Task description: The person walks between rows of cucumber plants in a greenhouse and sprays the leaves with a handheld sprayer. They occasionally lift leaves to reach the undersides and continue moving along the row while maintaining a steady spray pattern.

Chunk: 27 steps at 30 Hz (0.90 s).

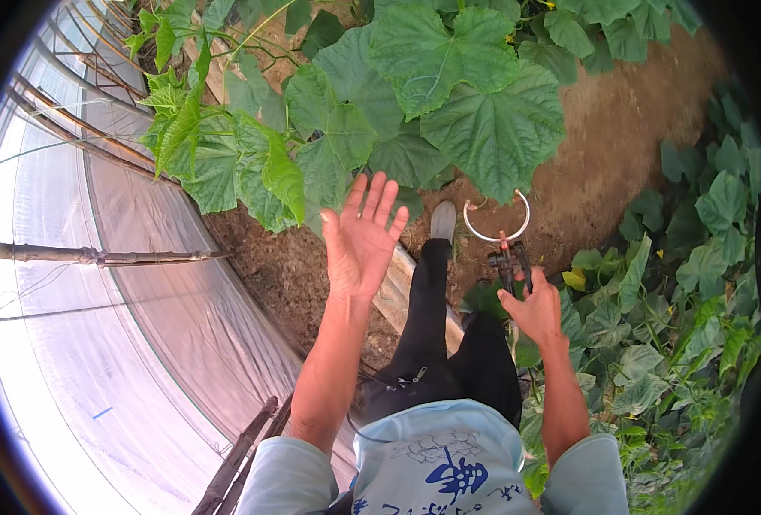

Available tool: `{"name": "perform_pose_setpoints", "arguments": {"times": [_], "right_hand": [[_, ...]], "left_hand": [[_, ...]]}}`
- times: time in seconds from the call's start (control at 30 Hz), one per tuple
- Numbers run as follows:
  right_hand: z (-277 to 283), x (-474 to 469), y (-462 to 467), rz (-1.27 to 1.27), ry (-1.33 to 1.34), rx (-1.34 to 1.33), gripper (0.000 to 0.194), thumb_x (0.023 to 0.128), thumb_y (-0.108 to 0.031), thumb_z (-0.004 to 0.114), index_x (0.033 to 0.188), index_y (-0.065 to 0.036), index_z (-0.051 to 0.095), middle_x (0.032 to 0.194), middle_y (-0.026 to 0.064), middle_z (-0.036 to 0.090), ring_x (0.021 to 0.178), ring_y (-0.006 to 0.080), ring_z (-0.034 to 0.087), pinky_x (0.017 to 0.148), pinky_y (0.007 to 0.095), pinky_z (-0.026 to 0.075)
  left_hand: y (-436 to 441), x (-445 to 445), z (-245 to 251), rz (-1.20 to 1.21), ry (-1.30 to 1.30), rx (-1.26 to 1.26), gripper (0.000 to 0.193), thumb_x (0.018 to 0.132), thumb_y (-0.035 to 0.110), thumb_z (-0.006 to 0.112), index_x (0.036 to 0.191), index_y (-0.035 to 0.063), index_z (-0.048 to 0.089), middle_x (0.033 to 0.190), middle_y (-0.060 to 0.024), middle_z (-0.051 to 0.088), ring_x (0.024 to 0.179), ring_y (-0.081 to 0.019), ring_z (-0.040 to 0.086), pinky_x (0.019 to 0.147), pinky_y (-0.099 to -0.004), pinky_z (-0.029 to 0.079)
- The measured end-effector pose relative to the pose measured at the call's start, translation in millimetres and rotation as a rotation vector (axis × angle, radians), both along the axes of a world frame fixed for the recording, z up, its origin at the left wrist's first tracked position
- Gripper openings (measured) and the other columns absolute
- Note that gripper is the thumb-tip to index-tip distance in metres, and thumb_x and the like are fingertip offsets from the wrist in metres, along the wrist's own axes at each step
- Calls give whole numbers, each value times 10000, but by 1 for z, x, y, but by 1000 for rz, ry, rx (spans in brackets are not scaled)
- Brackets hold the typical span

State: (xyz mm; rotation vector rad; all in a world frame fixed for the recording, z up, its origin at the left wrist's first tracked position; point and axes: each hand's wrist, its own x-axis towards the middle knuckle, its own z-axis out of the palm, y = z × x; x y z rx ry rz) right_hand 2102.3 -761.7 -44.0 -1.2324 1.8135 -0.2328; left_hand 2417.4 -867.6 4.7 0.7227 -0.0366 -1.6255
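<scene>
My left hand (366,241) is palm up with its fingers apart and holds nothing; its fingertips are just below broad green cucumber leaves (338,132). My right hand (536,302) grips the dark handle of a spray wand (508,264). From the wand's tip a curved metal spray head (497,239), a partly open ring with small copper-coloured nozzles at its ends, points away from me, just below a large leaf (499,132). Part of a pale tube shows below the handle. Whether liquid leaves the nozzles, I cannot tell.
Plastic greenhouse film (162,335) curves along the left, with bamboo poles (97,255) against it. A pale concrete edging (396,293) passes beneath my legs. Bare soil (606,148) lies ahead on the right, and more leafy vines (644,341) with small yellow flowers grow along the right side.
</scene>
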Motion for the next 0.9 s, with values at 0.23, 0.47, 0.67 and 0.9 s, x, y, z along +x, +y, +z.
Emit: {"name": "perform_pose_setpoints", "arguments": {"times": [0.23,0.47,0.67,0.9], "right_hand": [[-17,51,-80,267,-1,17,517,813,-363,853,1147,-14,669,806,213,752,819,443,765,787,534,594],[-62,111,-151,397,91,10,580,798,-279,796,1263,44,670,971,289,775,932,466,768,882,549,603],[-101,152,-201,381,41,78,556,835,-257,811,1256,67,645,1134,320,761,1061,459,762,933,507,608],[-142,187,-258,635,21,182,585,925,-303,770,1383,32,627,1343,296,721,1254,418,713,1071,488,572]], "left_hand": [[7,86,-3,112,-104,343,348,1011,243,805,1265,49,667,1225,-71,762,1114,-231,738,1036,-465,583],[77,185,-4,112,-109,532,219,1065,222,692,1183,38,708,1101,-92,786,1013,-242,747,961,-450,618],[118,232,-6,169,-549,767,306,1103,280,615,1167,-5,708,1045,-139,794,857,-294,768,827,-410,642],[127,227,-5,135,-530,627,331,1089,232,621,1327,10,679,1181,-107,768,956,-241,761,793,-371,651]]}}
